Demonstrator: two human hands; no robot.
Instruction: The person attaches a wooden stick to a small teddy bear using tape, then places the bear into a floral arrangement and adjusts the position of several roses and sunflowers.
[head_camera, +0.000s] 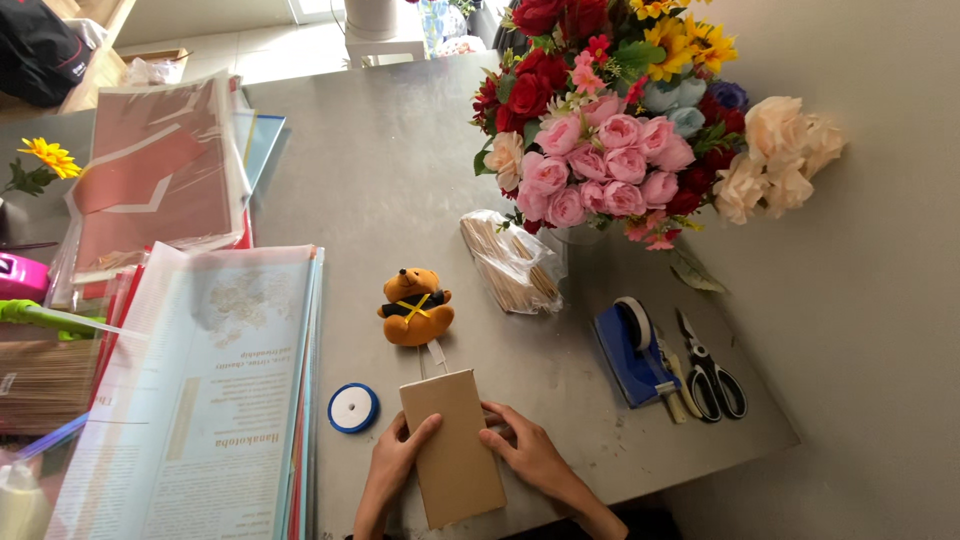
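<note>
1. Cardboard first: flat brown rectangular cardboard piece (452, 446) lies on the grey table (400, 170), close to the near edge, long side running away from me, a little tilted. A white strip sticks out from under its far end.
2. I see the left hand (393, 462) on the left long edge, fingers spread flat over the card, pressing and not closed around it. The right hand (528, 452) rests on the right long edge the same way, fingers laid loosely together. Card sits between both hands, touching both.
3. Risk, my judgement: the near end of the card reaches the table edge, so uneven pressing could tip or slide it off.
4. Risk: round blue-rimmed ribbon spool with white centre (353, 407) sits just beside the left hand; a sideways move of the wrist could knock it rolling.
5. Small orange plush bear in black shirt with yellow ribbon (415, 307) lies just beyond the card's far end, near the white strip; pushing the card forward would bump it.
6. Further right, well apart: blue tape dispenser (632, 352) and black-handled scissors (712, 368).
7. Clear bag of thin wooden sticks (510, 262) beyond the bear; big mixed artificial flower bouquet (625, 130) behind.
8. Stack of printed wrapping sheets (215, 390) left of the spool.
</note>
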